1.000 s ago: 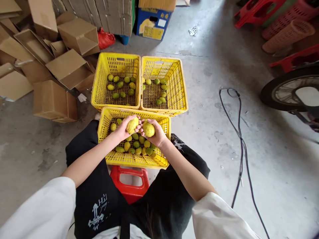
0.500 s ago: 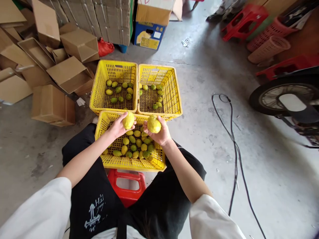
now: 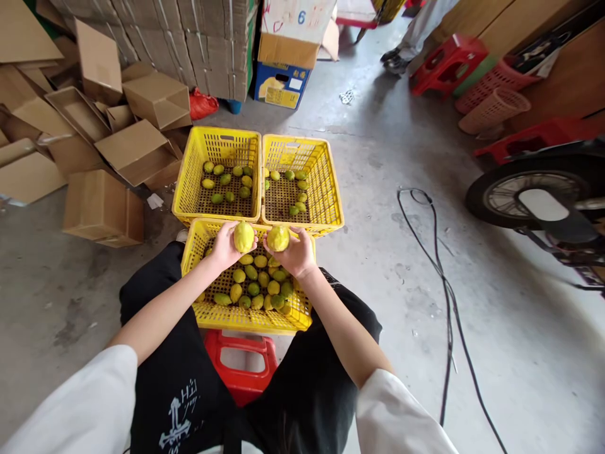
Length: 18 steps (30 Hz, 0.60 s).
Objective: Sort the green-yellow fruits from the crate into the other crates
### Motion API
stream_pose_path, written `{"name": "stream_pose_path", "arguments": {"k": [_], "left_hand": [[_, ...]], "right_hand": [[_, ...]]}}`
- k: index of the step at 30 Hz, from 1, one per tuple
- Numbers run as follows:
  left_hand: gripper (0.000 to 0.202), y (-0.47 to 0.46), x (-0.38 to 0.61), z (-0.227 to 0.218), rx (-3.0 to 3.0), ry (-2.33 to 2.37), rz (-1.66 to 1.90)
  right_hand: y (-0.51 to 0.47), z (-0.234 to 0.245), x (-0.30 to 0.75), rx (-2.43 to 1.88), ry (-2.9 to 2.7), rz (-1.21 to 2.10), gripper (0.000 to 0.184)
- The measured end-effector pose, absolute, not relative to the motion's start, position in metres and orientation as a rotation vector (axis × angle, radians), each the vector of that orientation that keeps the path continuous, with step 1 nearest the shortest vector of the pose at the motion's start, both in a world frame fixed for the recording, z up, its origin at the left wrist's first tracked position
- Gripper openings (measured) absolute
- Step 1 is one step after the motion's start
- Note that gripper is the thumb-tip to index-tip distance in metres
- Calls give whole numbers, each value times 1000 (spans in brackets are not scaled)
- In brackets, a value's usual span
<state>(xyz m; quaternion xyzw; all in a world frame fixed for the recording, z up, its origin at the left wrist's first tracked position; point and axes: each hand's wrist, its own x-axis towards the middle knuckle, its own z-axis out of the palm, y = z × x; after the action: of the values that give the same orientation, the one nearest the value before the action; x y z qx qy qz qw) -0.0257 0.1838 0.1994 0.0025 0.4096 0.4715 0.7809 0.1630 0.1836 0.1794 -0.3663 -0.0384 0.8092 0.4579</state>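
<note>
My left hand [image 3: 225,247] is closed around a yellow lemon [image 3: 244,238], and my right hand [image 3: 299,253] grips another yellow-green lemon [image 3: 278,239]. Both are held side by side, a small gap apart, over the far part of the near yellow crate [image 3: 255,325]. Several green and yellow lemons [image 3: 253,288] lie on that crate's bottom. Just beyond stand two more yellow crates, the far left crate [image 3: 177,189] and the far right crate [image 3: 336,189], each with several lemons inside. My wrists and hands cover part of the near crate's far rim.
A red stool [image 3: 243,397] stands under the near crate, between my knees. Cardboard boxes [image 3: 101,202] are heaped at left. A blue carton [image 3: 282,85] stands behind the crates. Black cable [image 3: 447,284] lies on the floor at right, near a motorbike wheel [image 3: 524,189]. A person's feet [image 3: 396,60] show at the back.
My right hand has moved left with its lemon, closer to the left one. The left hand keeps its lemon, now turned a little. The whole view has shifted slightly.
</note>
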Motion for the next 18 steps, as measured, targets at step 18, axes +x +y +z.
{"name": "stream_pose_path", "arguments": {"k": [18], "left_hand": [[9, 177, -36, 194, 101, 909, 985]], "right_hand": [[182, 171, 164, -940, -92, 2042, 16]]}}
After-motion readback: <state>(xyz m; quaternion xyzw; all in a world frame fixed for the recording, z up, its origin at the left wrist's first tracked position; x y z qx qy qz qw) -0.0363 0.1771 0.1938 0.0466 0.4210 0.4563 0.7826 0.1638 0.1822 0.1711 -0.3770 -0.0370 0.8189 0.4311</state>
